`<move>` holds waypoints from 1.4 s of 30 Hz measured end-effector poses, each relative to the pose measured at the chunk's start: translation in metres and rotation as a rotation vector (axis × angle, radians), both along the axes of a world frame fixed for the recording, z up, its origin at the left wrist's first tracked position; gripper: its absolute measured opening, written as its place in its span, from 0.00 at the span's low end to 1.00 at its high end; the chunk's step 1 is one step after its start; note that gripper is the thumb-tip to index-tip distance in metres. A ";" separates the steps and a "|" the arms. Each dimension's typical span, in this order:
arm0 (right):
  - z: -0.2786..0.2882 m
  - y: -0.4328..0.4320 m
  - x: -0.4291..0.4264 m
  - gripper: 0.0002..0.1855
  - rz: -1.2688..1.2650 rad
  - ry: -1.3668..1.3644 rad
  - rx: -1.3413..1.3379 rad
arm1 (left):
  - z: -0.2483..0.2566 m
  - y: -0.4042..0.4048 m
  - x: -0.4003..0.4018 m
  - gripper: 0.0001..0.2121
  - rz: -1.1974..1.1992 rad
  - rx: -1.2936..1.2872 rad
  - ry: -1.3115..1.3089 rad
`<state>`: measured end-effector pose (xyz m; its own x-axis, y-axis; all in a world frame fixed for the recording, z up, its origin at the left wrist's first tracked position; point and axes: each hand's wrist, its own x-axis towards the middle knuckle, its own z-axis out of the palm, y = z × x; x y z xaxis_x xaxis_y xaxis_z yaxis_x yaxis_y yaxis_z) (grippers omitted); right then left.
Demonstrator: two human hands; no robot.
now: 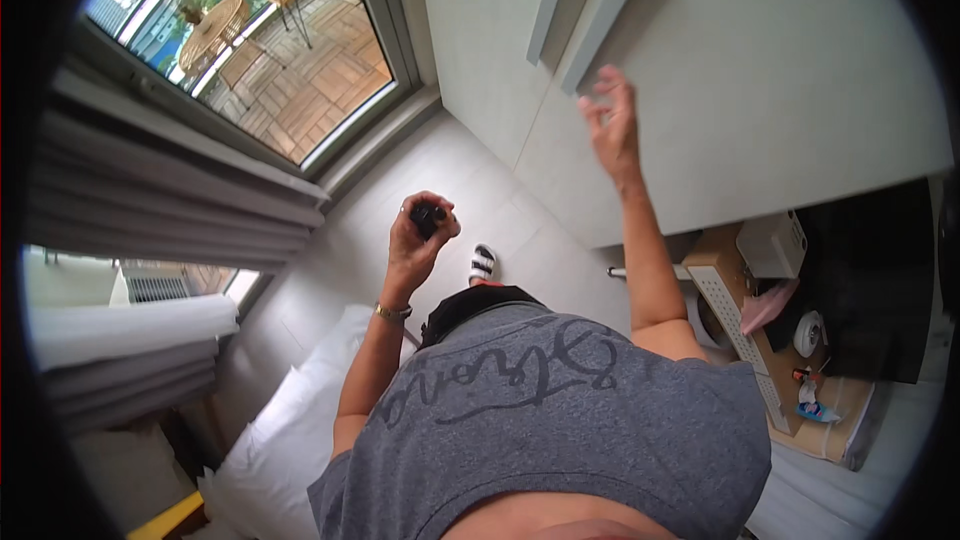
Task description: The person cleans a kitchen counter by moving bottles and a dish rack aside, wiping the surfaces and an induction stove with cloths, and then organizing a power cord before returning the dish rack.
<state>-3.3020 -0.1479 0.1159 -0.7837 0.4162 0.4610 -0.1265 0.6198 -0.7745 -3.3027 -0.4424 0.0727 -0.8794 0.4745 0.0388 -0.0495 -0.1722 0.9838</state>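
My left hand [421, 236] is closed around a small black object [426, 218]; its kind cannot be told. On that wrist is a metal watch or bracelet [393, 310]. Raised with fingers apart, my right hand [613, 124] holds nothing that shows. It is just beside the lower end of a long grey handle [609, 19] on a pale cabinet door [735, 82]; whether the fingertips touch it cannot be told. A second grey handle [553, 0] runs alongside on the neighbouring door [480, 37].
To the left, a glass door [322, 127] shows a balcony with wicker furniture; a grey curtain [172, 172] hangs beside it. White bedding [292, 420] lies at lower left. At right, a wooden shelf [731, 300] carries a white box [772, 244] and small items near a dark screen [870, 277].
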 end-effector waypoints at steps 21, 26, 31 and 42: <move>-0.039 -0.131 0.005 0.17 -1.256 -0.299 0.656 | -0.211 0.098 -0.297 0.14 -0.843 -0.468 0.138; -0.062 -0.218 0.105 0.18 -1.709 -0.587 0.641 | -0.258 0.128 -0.268 0.17 -1.026 -0.471 0.210; -0.087 -0.260 0.188 0.18 -2.033 -0.650 0.437 | -0.280 0.176 -0.203 0.17 -1.030 -0.885 0.602; -0.321 -0.151 0.245 0.18 -1.886 -0.656 -0.211 | -0.507 0.313 -0.080 0.13 -0.383 -0.852 0.205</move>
